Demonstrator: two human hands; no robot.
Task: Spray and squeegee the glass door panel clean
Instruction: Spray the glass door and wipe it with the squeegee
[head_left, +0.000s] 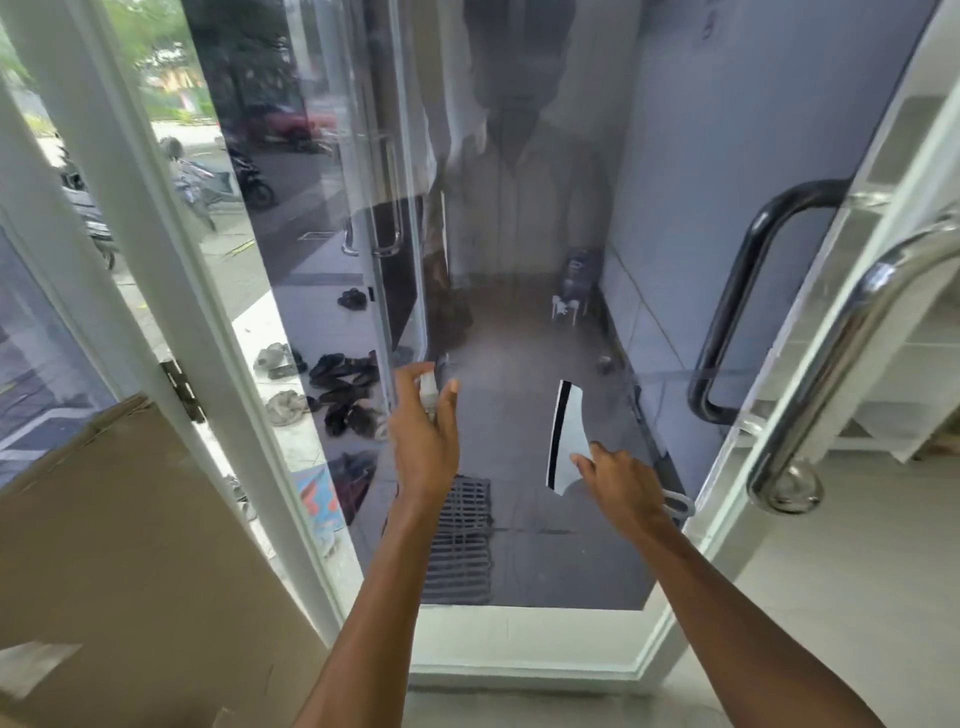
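Fingers of the left hand (423, 441) curl around a small spray bottle (430, 387), thumb up at 1 o'clock, index side over the whitish head; clamped on it. Bottle mostly hidden by the palm, only the pale blocky top shows, nozzle toward the glass. No label readable.

Right hand (621, 480) grips a squeegee (566, 436): fingers closed on the handle, index pointing along it toward 10 o'clock. Blade stands near vertical, white flat body with a black rubber strip along its left edge, sitting against or just off the glass; contact cannot be told. A pale loop sticks out at 4 o'clock of the hand.

Both forearms are bare, reaching up from 6 o'clock, left one nearly straight, right one angled in from 5 o'clock.

Glass door panel (519, 260) fills the centre, dark, glossy, reflective, hazy grey patch around mid-height, a person's reflection at 12 o'clock. White frame (524, 644) below and left, smooth painted. Metal hinge (182, 387) at 9 o'clock. Curved tubular door handle (852, 353), polished steel, at 3 o'clock; its dark twin shows behind the glass. Brown cardboard (135, 561), matte, at 8 o'clock. Shoes (343, 384) scattered outside, slatted floor grate (460, 540) below the hands. Pale tile floor at 5 o'clock.
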